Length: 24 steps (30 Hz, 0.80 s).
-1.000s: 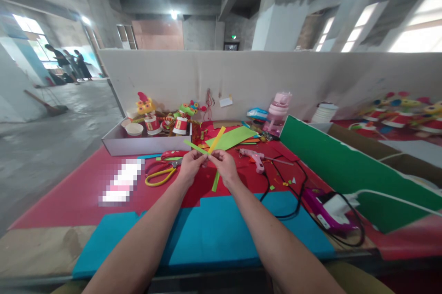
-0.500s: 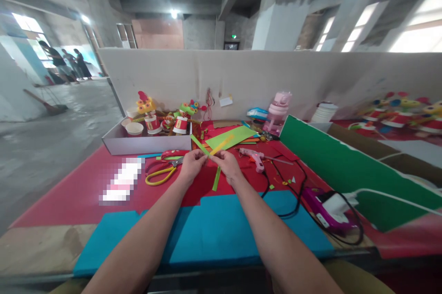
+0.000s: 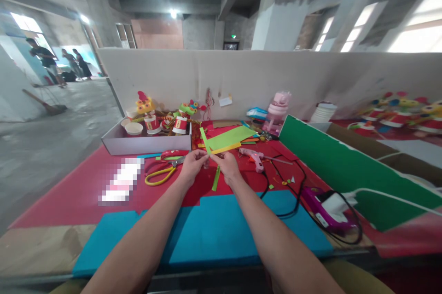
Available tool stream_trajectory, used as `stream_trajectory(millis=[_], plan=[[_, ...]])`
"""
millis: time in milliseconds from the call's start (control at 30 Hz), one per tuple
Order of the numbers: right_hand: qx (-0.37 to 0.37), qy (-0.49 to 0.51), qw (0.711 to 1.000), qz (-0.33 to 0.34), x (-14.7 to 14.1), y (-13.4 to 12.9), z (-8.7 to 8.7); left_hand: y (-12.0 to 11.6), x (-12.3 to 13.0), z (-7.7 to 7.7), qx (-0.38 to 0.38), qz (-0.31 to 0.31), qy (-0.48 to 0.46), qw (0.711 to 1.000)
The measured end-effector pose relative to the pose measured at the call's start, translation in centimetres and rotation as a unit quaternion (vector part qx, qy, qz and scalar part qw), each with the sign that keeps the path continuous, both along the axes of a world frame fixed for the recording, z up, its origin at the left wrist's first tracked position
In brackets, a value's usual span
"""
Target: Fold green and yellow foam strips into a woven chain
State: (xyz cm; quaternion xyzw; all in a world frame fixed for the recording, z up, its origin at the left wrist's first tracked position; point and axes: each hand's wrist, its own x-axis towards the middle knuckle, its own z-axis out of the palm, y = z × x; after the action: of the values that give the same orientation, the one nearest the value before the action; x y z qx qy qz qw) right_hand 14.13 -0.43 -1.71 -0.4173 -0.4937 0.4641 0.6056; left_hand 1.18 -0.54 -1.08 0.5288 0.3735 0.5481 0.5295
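Observation:
My left hand [image 3: 195, 163] and my right hand [image 3: 225, 165] meet over the red table, fingertips pinched together where two paper strips join. A green paper strip [image 3: 204, 139] rises up and left from the pinch. The yellow paper strip [image 3: 226, 149] runs out to the right, just above my right hand. Both strips' joined ends are partly hidden by my fingers. Below the hands lies another green strip [image 3: 216, 179]. Yellow-handled scissors [image 3: 161, 175] rest left of my left hand, and a pink glue gun [image 3: 254, 159] lies right of my right hand.
A white box [image 3: 148, 143] with paper-cup figures stands at the back left. Green paper sheets [image 3: 233, 136] lie behind my hands. At the right are a green-sided box [image 3: 331, 170] and a purple power strip [image 3: 326, 213] with cables. Blue sheets [image 3: 221, 234] cover the front edge.
The yellow strip has swung down to the right, now nearly level. The green strip has turned more upright. Both hands stay almost in place. At far left, a distant person has shifted left.

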Motion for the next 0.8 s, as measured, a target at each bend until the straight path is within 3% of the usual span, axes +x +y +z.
stream_trajectory(millis=[267,800], plan=[[-0.013,0.022,1.000,0.009,-0.14,0.11,-0.21,0.19,-0.25,-0.05,0.027,0.031,0.030,0.999],[-0.013,0.049,0.999,-0.001,-0.39,0.20,-0.66,0.06,-0.39,0.41,-0.004,0.059,-0.027,0.998]])
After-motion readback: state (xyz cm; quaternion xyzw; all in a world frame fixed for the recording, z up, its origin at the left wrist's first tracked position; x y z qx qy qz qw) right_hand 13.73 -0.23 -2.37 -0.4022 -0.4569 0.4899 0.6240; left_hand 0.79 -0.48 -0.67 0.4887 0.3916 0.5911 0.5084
